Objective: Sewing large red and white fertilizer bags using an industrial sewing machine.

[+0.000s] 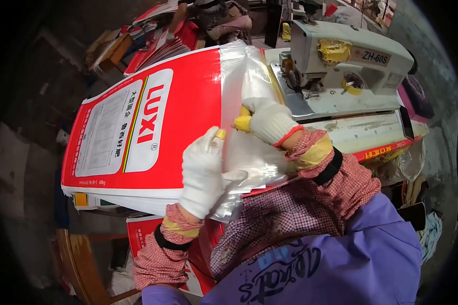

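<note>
A stack of red and white printed sacks lies in front of me, with clear plastic liners sticking out along its right edge. My left hand, in a white knit glove with yellow tape on a fingertip, rests on the top sack beside that edge. Its fingers are stretched out and the thumb stands apart over the plastic. My right hand, gloved too and with yellow-taped fingers, is bent in a pinch at the clear liner. Its fingertips are partly hidden.
A white industrial sewing machine stands at the right on a worn table. A dark phone-like slab and a purple box lie by it. At the back a person sits near more red sacks. A wooden frame stands lower left.
</note>
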`<state>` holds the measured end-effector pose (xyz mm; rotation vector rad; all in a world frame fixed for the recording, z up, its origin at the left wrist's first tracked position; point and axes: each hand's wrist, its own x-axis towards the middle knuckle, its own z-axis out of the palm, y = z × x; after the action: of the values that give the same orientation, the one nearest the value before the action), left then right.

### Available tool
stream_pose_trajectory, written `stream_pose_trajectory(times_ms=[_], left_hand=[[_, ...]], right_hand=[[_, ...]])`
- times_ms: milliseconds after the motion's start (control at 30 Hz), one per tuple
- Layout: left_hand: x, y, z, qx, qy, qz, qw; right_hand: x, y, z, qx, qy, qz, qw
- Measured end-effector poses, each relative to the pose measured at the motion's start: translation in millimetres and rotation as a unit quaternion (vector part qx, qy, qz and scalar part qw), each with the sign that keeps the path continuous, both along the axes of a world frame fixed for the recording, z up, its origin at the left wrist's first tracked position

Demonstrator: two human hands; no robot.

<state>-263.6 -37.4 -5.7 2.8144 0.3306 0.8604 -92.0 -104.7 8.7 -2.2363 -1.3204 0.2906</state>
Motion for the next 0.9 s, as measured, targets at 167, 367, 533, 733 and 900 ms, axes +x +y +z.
stream_pose_trajectory(times_ms=[167, 367, 533, 733, 900], left_hand=[[4, 2, -5, 0.066, 0.065, 0.041, 0.995], [5, 2, -11, 0.178, 0.061, -0.007, 0.982], [7, 7, -11, 0.170, 0.103, -0.075, 0.977], [32, 41, -6, -0.311, 0.039, 0.086, 0.946], [32, 70, -12, -0.521, -0.001, 0.042, 0.853]], right_hand=[[8, 5, -30, 0.092, 0.335, -0.045, 0.937], [13, 1, -42, 0.092, 0.672, -0.121, 0.725], [24, 10, -58, 0.046, 0.538, -0.085, 0.837], [6, 43, -41, -0.017, 0.300, -0.020, 0.954], [-9, 46, -23, -0.003, 0.252, -0.049, 0.967]])
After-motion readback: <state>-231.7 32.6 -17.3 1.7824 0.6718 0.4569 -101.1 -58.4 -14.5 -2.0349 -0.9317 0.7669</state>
